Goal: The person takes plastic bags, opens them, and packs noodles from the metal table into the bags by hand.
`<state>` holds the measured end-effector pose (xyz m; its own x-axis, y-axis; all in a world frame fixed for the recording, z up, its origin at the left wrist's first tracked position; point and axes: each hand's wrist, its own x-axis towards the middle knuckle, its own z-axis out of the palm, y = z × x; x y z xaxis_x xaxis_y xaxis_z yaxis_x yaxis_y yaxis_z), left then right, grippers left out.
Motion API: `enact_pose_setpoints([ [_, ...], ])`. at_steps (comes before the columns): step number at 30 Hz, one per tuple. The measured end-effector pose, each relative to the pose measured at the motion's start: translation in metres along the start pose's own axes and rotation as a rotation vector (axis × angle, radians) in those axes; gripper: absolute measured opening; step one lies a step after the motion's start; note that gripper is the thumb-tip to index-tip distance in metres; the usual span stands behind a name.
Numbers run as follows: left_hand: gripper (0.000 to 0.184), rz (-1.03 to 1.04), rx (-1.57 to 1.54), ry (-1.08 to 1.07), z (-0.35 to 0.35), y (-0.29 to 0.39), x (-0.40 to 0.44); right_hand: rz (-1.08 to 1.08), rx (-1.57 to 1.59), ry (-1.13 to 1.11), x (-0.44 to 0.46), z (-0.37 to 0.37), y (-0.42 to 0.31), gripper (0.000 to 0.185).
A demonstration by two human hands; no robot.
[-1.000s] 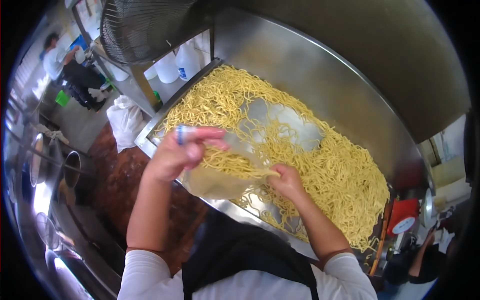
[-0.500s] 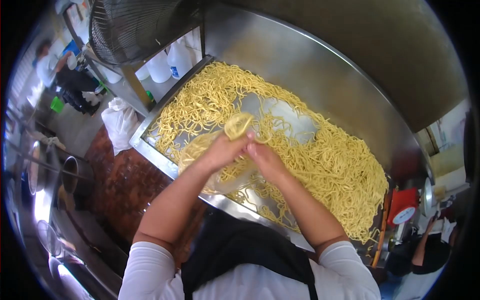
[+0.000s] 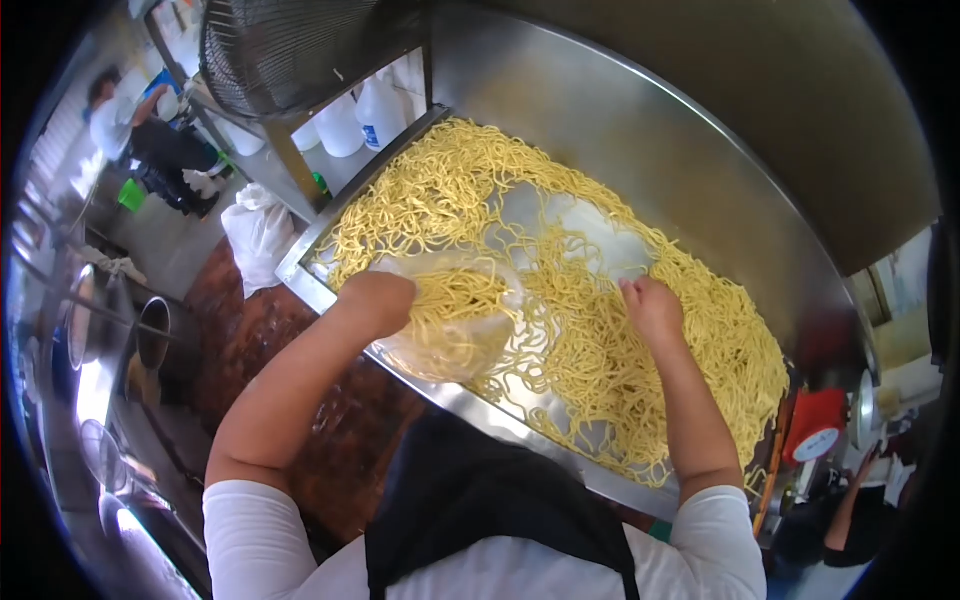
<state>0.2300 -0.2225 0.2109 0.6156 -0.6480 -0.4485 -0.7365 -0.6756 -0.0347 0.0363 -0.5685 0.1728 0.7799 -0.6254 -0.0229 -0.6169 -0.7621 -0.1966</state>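
The left hand (image 3: 380,302) was closed on the rim of a clear plastic bag (image 3: 440,350), and the bag hung just beside this hand, on the side toward the right hand (image 3: 655,305). Inside the bag was a portion of yellow noodles (image 3: 455,290). The right hand was well apart from the bag, above the noodle heap (image 3: 700,370), with its fingers curled in; whether something thin was between them, I cannot tell.

Under both hands was the steel bench (image 3: 590,235), with a raised rim at the near side and a high steel wall (image 3: 660,150) behind. The bag was partly over this near rim. The heap lay around a bare patch in the middle, where only a few strands were lying. Beyond the left end stood white plastic jugs (image 3: 380,112) and a white sack (image 3: 257,240); near the right end was a red scale (image 3: 815,425).
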Motion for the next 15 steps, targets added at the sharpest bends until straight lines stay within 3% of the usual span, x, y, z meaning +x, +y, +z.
enact_pose_setpoints([
  [1,0.024,0.014,-0.031,0.012,-0.002,-0.001,-0.006,-0.005,0.001,-0.002,0.004,0.000,-0.008,0.038],
  [3,0.026,0.030,-0.062,0.026,-0.009,-0.002,-0.018,-0.412,0.027,0.250,0.009,0.006,-0.039,0.038],
  [6,0.036,0.076,-0.189,0.074,-0.006,-0.013,-0.025,-0.453,0.426,0.122,0.018,0.029,-0.119,0.046],
  [8,0.047,0.375,-0.589,0.526,0.017,-0.030,-0.016,-0.429,0.529,0.108,0.018,0.050,-0.149,0.046],
  [9,0.047,0.374,-0.586,0.533,0.007,-0.030,-0.025,-0.341,0.417,-0.092,0.024,0.067,-0.156,0.043],
  [10,0.050,0.294,-1.100,0.371,-0.008,-0.029,-0.040,-0.252,0.301,-0.291,0.026,0.072,-0.163,0.041],
  [11,0.052,0.194,-1.605,0.179,-0.015,-0.031,-0.051,-0.261,0.299,-0.291,0.028,0.073,-0.162,0.041],
  [13,0.051,0.207,-1.728,0.235,-0.005,-0.039,-0.059,-0.350,0.227,-0.525,0.033,0.059,-0.151,0.043],
  [15,0.049,0.167,-1.889,0.286,0.002,-0.043,-0.068,-0.428,0.254,-0.522,0.030,0.052,-0.134,0.038],
])
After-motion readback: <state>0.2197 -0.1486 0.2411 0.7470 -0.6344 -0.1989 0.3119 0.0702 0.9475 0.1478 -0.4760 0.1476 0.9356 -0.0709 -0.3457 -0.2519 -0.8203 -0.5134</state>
